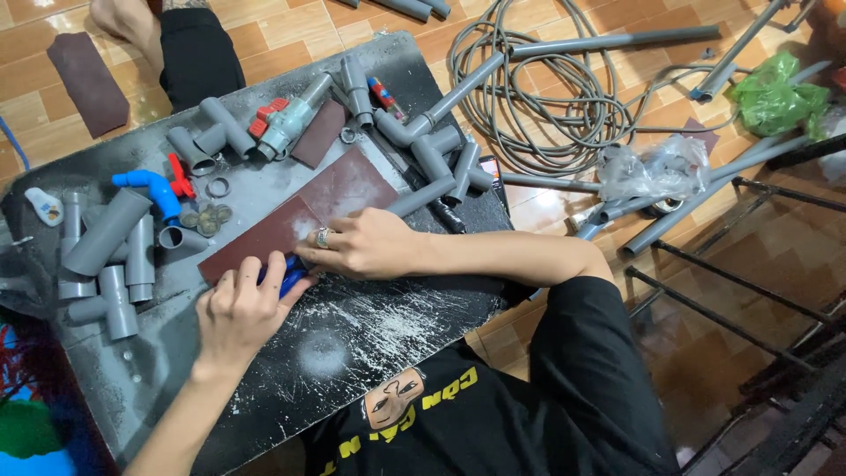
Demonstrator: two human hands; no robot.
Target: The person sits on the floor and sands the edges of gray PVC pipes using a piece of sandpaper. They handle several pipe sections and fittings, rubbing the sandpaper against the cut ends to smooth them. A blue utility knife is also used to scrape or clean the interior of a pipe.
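Note:
A reddish-brown sheet of sandpaper point(339, 189) lies on a dark, dust-streaked board point(370, 326). My right hand point(363, 244), with a ring on one finger, rests flat on the sheet's near edge. My left hand point(240, 310) is closed around a small blue pipe fitting point(293, 277) and holds it against the sheet's near left corner. The two hands almost touch. Most of the blue fitting is hidden under my fingers.
Grey pipe pieces and tees point(106, 256), a blue elbow point(152, 187), a red-handled valve point(284, 123) and small rings lie on the board. Coiled grey hose point(546, 97), long pipes point(617, 41), plastic bags and a black metal frame point(740, 282) are on the tiled floor. Another person's leg point(189, 53) is at the top left.

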